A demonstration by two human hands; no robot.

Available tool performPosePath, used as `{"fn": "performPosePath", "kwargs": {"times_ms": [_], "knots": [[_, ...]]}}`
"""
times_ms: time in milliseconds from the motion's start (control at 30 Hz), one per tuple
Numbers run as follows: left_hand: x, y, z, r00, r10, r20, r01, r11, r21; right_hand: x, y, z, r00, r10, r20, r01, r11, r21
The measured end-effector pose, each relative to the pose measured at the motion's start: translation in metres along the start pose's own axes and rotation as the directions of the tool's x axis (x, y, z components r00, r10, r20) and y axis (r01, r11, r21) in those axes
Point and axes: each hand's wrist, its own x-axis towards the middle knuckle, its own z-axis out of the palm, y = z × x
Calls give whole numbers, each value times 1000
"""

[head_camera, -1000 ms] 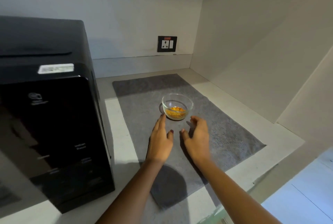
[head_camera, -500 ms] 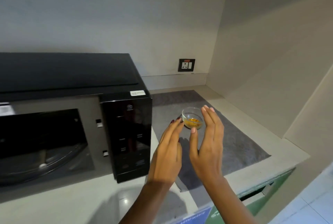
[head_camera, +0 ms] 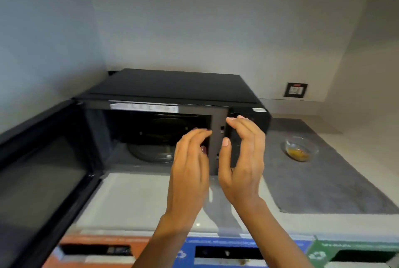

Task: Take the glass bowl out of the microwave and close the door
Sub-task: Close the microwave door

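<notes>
The small glass bowl (head_camera: 301, 148) with orange-yellow food in it rests on the grey mat (head_camera: 319, 183), to the right of the black microwave (head_camera: 172, 86). The microwave door (head_camera: 41, 177) is swung wide open to the left, and the glass turntable (head_camera: 151, 151) shows in the empty cavity. My left hand (head_camera: 190, 172) and my right hand (head_camera: 241, 160) hover side by side in front of the cavity's right edge and the control panel. Both hold nothing, with fingers loosely apart, and neither touches the bowl or the door.
A pale counter (head_camera: 140, 201) runs under the microwave. Below its front edge are orange (head_camera: 97, 248), blue (head_camera: 226, 250) and green (head_camera: 354, 252) bin slots. A wall socket (head_camera: 295, 90) sits behind the mat. Walls close in the left, back and right sides.
My hands have drawn back from the bowl on the mat and moved left, in front of the microwave. The view swung left, bringing the open door into sight.
</notes>
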Motion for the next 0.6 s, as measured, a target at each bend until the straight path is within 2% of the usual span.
{"fn": "performPosePath", "kwargs": {"times_ms": [133,333,500,600], "knots": [[-3,-3,-68,996,-74,-47,80,982,169,-9,-52,42,997,1,82,-16,982,186],[-17,-6,-167,976,-197,-93,218,893,393,-27,-128,97,971,-83,223,-24,899,436],[-32,9,-229,950,-248,-191,313,785,535,-35,-175,124,904,-153,400,-110,819,563],[-38,18,-262,933,-287,-218,358,659,662,-38,-196,137,829,-207,520,-169,793,586]]}}
